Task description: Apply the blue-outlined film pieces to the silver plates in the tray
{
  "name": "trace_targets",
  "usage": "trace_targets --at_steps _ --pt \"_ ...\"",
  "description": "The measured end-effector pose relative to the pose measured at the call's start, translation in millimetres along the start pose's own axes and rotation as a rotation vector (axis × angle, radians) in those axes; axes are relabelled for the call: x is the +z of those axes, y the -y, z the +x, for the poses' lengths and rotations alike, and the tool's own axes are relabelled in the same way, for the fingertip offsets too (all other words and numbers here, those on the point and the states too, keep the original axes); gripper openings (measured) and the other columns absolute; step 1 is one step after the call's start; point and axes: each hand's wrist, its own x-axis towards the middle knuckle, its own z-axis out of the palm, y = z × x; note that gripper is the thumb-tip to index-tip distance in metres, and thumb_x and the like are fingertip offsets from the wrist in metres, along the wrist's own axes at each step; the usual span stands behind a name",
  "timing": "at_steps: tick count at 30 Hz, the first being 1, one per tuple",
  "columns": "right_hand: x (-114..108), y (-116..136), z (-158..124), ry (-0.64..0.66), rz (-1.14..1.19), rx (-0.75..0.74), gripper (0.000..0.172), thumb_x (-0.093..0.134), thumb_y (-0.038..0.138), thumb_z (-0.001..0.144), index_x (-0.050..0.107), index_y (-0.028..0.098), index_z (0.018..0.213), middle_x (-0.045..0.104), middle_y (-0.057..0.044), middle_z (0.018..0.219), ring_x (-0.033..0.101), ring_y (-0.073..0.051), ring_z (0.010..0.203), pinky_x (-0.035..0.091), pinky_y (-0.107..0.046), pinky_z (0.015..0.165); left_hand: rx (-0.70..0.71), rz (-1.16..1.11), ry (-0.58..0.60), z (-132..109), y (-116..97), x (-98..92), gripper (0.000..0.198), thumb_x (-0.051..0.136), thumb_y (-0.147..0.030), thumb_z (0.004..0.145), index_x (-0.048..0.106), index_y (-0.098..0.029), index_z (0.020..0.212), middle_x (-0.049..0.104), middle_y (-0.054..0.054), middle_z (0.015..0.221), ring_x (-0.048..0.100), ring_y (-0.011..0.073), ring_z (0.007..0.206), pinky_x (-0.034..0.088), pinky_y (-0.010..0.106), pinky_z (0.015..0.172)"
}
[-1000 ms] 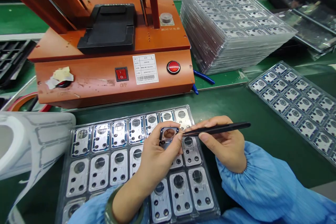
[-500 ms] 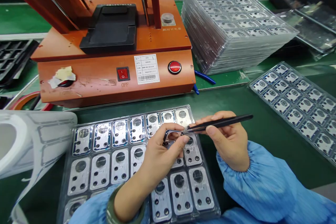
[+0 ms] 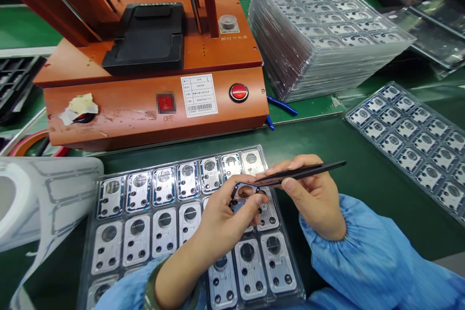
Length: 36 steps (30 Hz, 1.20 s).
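Between the thumb and fingers of my left hand (image 3: 227, 218) is a small metal plate (image 3: 244, 192) with a round hole and a dark blue edge. My right hand (image 3: 316, 198) grips black tweezers (image 3: 308, 170), whose tips reach the plate's upper right edge. Whether the tips pinch anything is too small to tell. Both hands are above a clear plastic tray (image 3: 92, 232) holding rows of similar silver plates (image 3: 137, 238). Several plates in the back row carry dark blue edging, such as the plate (image 3: 164, 184) left of my hand. My left hand hides part of the tray.
Behind the tray stands an orange machine (image 3: 145, 123) with a black fixture (image 3: 145, 38). A tall stack of clear trays (image 3: 337, 68) is at the back right, beside blue-handled pliers (image 3: 281, 105). Another filled tray (image 3: 407, 131) lies right. A white roll with a strip (image 3: 54, 203) is left.
The tweezers have opened slightly and turned at the plate's edge. The plate has shifted a little in my left fingers. The whole view has moved slightly.
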Motion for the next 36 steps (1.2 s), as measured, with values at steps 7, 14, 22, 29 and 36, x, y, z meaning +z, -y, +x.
trace_targets --at_steps 7,14,22,29,36 --pt "1.9 0.4 -1.4 -0.002 -0.069 0.001 0.016 0.061 0.020 0.090 0.051 0.027 0.100 0.073 0.001 0.098 0.070 -0.017 0.089 0.061 -0.031 0.071 -0.030 -0.018 -0.007 0.4 -6.0 1.0 0.018 0.061 -0.027 0.080 0.053 -0.019 0.095 0.065 -0.001 0.070 0.060 0.0090 0.048 0.049 0.020 0.048" --pt "2.1 -0.2 -1.3 -0.025 -0.117 -0.004 0.016 0.063 0.022 0.088 0.050 0.027 0.098 0.073 0.001 0.096 0.071 -0.018 0.088 0.061 -0.034 0.074 -0.025 -0.001 -0.013 1.1 -7.0 0.8 0.018 0.062 -0.028 0.080 0.053 -0.019 0.093 0.065 -0.001 0.068 0.061 0.0099 0.048 0.050 0.021 0.048" --pt "2.2 0.6 -1.2 -0.017 -0.128 -0.011 0.017 0.063 0.022 0.088 0.049 0.026 0.098 0.073 0.000 0.097 0.071 -0.019 0.089 0.061 -0.035 0.074 -0.024 0.005 -0.016 0.8 -5.3 0.8 0.017 0.062 -0.029 0.080 0.054 -0.019 0.092 0.063 -0.003 0.062 0.061 0.0113 0.048 0.050 0.022 0.048" --pt "2.0 0.1 -1.5 -0.008 -0.134 -0.015 0.017 0.062 0.019 0.089 0.050 0.026 0.098 0.073 0.000 0.097 0.071 -0.018 0.088 0.061 -0.032 0.071 -0.010 0.021 -0.011 1.2 -4.1 1.1 0.016 0.062 -0.029 0.080 0.055 -0.019 0.092 0.061 -0.004 0.058 0.061 0.0105 0.047 0.049 0.020 0.049" --pt "-1.2 -1.8 -2.1 -0.057 -0.191 0.018 0.015 0.064 0.021 0.087 0.053 0.025 0.096 0.072 -0.001 0.094 0.070 -0.018 0.089 0.060 -0.035 0.079 -0.009 -0.019 -0.011 1.2 -2.1 0.7 0.018 0.062 -0.033 0.081 0.055 -0.019 0.091 0.067 0.000 0.069 0.060 0.0100 0.047 0.049 0.021 0.046"
